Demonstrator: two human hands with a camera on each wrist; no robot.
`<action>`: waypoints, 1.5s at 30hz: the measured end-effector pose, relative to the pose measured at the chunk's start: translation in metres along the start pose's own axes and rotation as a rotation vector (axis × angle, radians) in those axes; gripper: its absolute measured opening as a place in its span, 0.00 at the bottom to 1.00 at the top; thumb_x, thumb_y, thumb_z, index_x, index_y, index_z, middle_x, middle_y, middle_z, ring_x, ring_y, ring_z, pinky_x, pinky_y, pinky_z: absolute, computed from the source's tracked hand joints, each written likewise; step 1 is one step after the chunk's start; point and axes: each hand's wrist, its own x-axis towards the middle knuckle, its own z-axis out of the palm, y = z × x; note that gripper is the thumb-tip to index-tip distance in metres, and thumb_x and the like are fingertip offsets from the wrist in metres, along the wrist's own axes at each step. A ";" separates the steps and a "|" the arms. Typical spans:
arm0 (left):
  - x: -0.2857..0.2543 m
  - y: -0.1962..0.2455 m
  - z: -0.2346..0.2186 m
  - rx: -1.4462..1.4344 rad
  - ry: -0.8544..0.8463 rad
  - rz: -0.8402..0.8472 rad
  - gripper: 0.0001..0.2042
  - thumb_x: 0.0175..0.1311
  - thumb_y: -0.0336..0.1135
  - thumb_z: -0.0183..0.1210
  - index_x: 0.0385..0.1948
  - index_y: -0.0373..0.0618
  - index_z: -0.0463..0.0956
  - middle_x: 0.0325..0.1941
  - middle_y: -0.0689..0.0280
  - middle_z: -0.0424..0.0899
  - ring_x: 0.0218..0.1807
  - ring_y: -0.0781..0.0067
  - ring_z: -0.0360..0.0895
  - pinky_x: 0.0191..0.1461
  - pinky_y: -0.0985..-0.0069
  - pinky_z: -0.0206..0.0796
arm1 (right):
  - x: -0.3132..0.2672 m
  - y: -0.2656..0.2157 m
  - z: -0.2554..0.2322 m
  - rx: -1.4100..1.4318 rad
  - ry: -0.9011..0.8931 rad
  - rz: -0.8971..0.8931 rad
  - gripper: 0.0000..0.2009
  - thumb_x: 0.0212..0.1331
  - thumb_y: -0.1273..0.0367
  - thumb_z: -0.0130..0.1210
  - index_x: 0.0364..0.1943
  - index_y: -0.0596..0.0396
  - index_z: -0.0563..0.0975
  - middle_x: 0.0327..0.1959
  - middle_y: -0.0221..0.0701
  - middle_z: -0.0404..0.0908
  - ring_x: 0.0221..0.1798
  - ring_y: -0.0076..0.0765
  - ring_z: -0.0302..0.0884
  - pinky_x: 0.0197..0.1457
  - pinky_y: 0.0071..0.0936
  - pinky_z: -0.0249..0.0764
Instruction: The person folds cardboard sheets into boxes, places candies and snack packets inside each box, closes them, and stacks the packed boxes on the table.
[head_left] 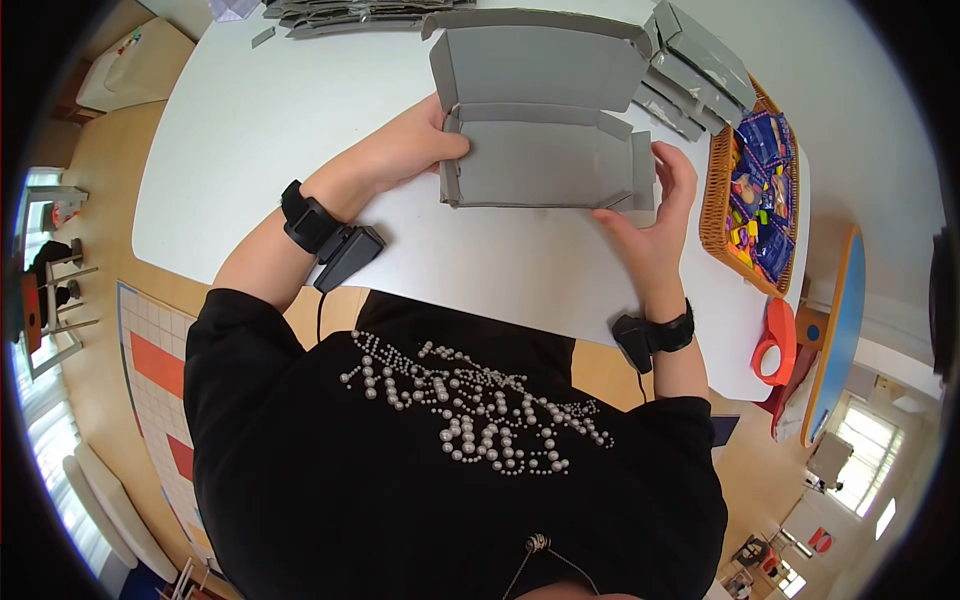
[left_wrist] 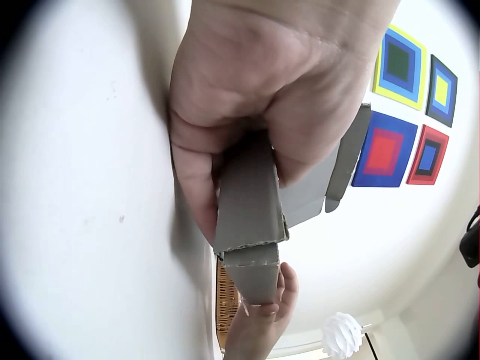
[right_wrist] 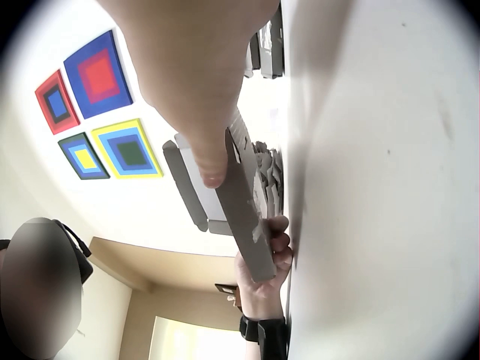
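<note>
A grey cardboard box (head_left: 545, 165) lies on the white table, its lid (head_left: 540, 65) raised at the back and its inside bare. My left hand (head_left: 425, 140) grips the left end wall, thumb over the inner side and fingers outside. At the opposite end, my right hand (head_left: 660, 215) holds the front right corner; its thumb is at the front edge and its curved fingers are beside the upright right flap (head_left: 642, 165). In the right wrist view the right thumb overlaps the rim of the long front wall (right_wrist: 244, 217), while the other right fingers are hidden.
Flattened grey cardboard (head_left: 350, 15) is piled at the back left. More grey boxes (head_left: 700, 65) stand at the back right. A wicker basket (head_left: 716, 205) with blue packets and small colourful pieces sits at the right, near a red tape dispenser (head_left: 778, 335).
</note>
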 end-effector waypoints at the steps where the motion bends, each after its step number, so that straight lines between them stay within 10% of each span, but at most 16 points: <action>1: 0.000 0.000 0.001 -0.007 0.014 0.006 0.25 0.49 0.20 0.43 0.55 0.41 0.61 0.39 0.72 0.71 0.31 0.91 0.65 0.26 0.90 0.56 | -0.004 0.004 0.003 0.138 -0.006 0.065 0.39 0.32 0.68 0.71 0.54 0.54 0.63 0.54 0.39 0.63 0.57 0.44 0.63 0.60 0.35 0.62; 6: -0.002 0.003 0.002 -0.056 0.013 -0.007 0.25 0.50 0.21 0.43 0.56 0.41 0.61 0.38 0.73 0.71 0.30 0.92 0.64 0.26 0.90 0.55 | -0.004 0.006 0.007 0.450 0.000 0.021 0.39 0.34 0.69 0.70 0.55 0.57 0.61 0.55 0.38 0.65 0.58 0.43 0.64 0.62 0.35 0.60; 12: 0.004 -0.001 -0.012 -0.043 -0.119 -0.048 0.27 0.51 0.23 0.45 0.59 0.43 0.57 0.39 0.71 0.71 0.33 0.88 0.67 0.36 0.84 0.66 | 0.008 -0.005 -0.006 0.070 -0.268 -0.208 0.27 0.37 0.71 0.65 0.48 0.56 0.71 0.56 0.35 0.69 0.55 0.42 0.67 0.59 0.34 0.63; 23: 0.009 -0.012 -0.016 0.043 -0.090 0.011 0.27 0.51 0.25 0.45 0.59 0.44 0.59 0.35 0.73 0.69 0.28 0.92 0.61 0.25 0.92 0.55 | 0.007 -0.006 -0.006 0.062 -0.434 -0.264 0.19 0.37 0.68 0.64 0.36 0.56 0.72 0.48 0.34 0.73 0.46 0.45 0.69 0.49 0.34 0.67; 45: 0.008 -0.003 -0.010 -0.168 -0.133 -0.021 0.24 0.57 0.26 0.47 0.58 0.37 0.57 0.46 0.62 0.73 0.39 0.80 0.76 0.40 0.84 0.74 | 0.005 0.011 -0.006 0.330 -0.187 -0.060 0.19 0.48 0.72 0.56 0.47 0.57 0.70 0.52 0.36 0.70 0.51 0.39 0.68 0.52 0.29 0.66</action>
